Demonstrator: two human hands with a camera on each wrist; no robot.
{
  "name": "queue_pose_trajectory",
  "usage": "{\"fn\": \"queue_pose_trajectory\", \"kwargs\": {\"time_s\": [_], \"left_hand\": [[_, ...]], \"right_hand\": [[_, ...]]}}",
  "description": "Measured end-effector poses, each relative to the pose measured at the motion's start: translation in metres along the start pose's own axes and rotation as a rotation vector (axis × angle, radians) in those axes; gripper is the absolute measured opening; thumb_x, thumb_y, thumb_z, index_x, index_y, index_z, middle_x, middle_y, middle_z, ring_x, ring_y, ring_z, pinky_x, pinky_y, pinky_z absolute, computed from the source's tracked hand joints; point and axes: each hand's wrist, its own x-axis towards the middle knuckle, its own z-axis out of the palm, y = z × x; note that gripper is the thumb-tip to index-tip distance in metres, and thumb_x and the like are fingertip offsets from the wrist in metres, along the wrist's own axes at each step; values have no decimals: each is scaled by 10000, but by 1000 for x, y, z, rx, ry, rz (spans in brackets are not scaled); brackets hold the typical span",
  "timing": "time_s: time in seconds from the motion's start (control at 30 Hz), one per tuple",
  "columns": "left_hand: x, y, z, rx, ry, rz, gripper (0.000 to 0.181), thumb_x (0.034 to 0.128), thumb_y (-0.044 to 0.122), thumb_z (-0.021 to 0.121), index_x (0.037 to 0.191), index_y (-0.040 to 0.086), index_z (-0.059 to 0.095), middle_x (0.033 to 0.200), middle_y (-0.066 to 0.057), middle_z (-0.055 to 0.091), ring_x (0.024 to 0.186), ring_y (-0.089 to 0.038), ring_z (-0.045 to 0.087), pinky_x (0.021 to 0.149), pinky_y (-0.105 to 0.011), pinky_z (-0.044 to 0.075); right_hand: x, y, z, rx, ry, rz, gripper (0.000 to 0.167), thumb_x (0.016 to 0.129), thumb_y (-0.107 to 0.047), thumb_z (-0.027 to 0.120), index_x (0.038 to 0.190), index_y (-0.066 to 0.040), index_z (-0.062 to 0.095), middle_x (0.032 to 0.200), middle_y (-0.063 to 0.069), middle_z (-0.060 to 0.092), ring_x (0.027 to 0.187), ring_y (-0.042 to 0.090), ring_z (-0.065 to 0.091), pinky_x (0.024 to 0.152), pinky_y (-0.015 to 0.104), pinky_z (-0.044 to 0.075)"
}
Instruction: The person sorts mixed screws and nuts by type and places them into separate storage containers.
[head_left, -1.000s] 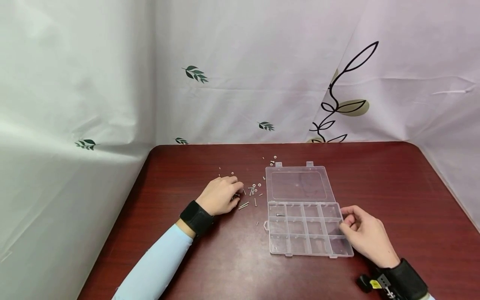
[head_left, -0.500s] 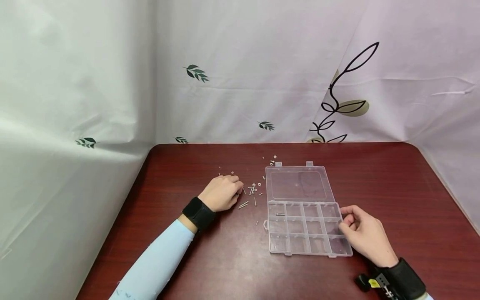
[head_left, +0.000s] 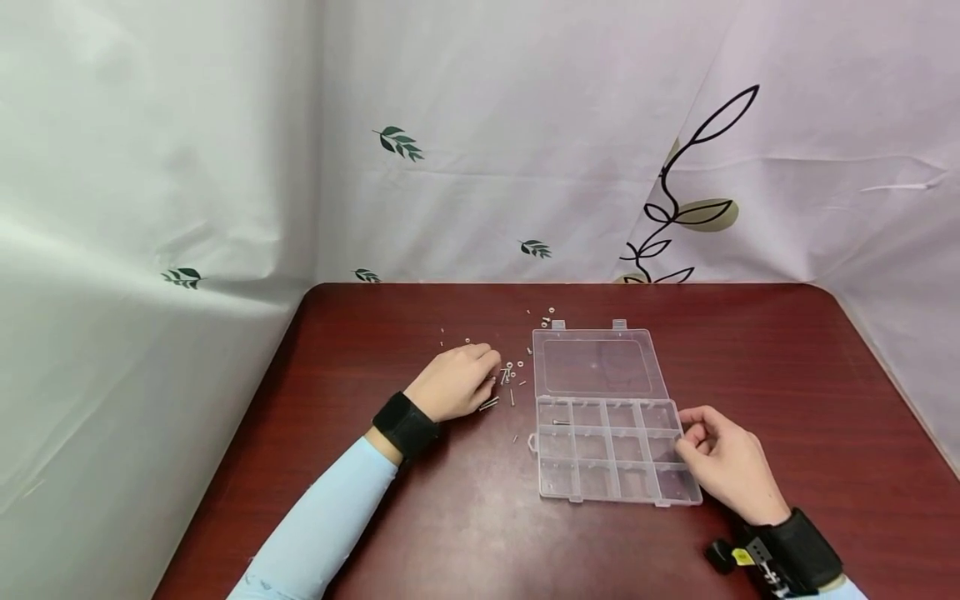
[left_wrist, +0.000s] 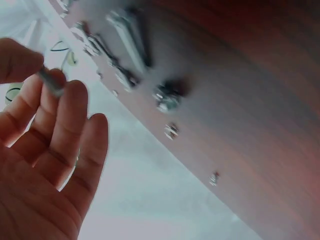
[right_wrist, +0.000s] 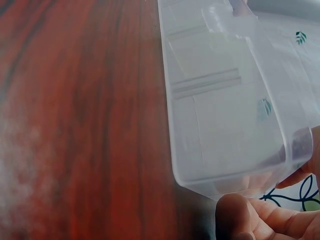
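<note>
Nothing can be read; the yellow tag (head_left: 742, 557) beside the right wristband (head_left: 808, 552) is too small.

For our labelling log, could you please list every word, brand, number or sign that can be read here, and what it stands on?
There is no readable text in any view.
Yellow tag by the right wristband: any marking is too small to read.
Clear compartment box: no lettering visible.
Backdrop: printed plant motifs, no letters visible.

Behind the glossy reddish-brown table (head_left: 780, 358) is a wrinkled, pale backdrop (head_left: 480, 100) printed with leaves (head_left: 708, 217); creased white sheeting (head_left: 112, 383) rises left of the table, catching light.
</note>
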Motion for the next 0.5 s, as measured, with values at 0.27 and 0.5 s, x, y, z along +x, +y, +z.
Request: {"fn": "queue_pose_trajectory", "kwargs": {"time_s": [0.27, 0.5], "left_hand": [[10, 23, 0, -91, 74, 89, 71, 950, 160, 652, 981, 139, 591, 904, 35, 519, 766, -96, 536, 731, -251, 485], [22, 44, -3, -73, 90, 143, 56, 952, 166, 637, 979, 135, 598, 885, 30, 506, 761, -107, 518, 723, -248, 470]], "right_hand": [[1, 2, 1, -7, -1, 0, 256, 764, -10, 671, 993, -123, 678, 704, -65, 566, 521, 28, 499, 527, 178, 358], [0, 3, 1, -17, -3, -2, 253, 770, -15, 668, 1002, -117, 674, 703, -65, 563, 533, 27, 492, 539, 181, 349]]}}
